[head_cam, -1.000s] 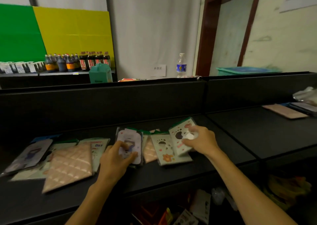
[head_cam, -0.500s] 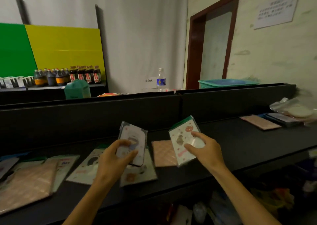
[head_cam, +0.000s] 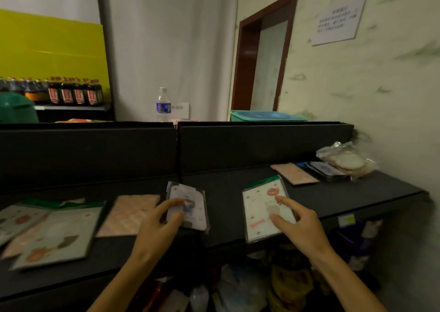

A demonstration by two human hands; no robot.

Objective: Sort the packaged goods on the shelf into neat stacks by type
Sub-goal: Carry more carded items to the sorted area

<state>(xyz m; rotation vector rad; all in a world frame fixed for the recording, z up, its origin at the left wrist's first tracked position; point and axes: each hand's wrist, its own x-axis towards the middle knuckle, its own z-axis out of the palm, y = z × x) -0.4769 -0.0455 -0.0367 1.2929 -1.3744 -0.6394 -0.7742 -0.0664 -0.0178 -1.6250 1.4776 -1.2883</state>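
On the left part of the black shelf (head_cam: 238,230) some packets lie in loose overlap: pale printed ones (head_cam: 54,235) and, beside them, a pink quilted packet (head_cam: 129,214). The left hand (head_cam: 157,228) holds a lilac packet (head_cam: 190,207) a little above the shelf, the thumb on its face and the other fingers behind it. The right hand (head_cam: 300,226) grips a cream packet with red print (head_cam: 259,214) in the same way, tilted. Far right, near the wall, lie a pink packet (head_cam: 294,173), a dark blue pile (head_cam: 321,170) and a clear bag of round white things (head_cam: 347,161). I think each packet should go flat on its own kind, edges matched, one hand letting go at a time so that nothing slides.
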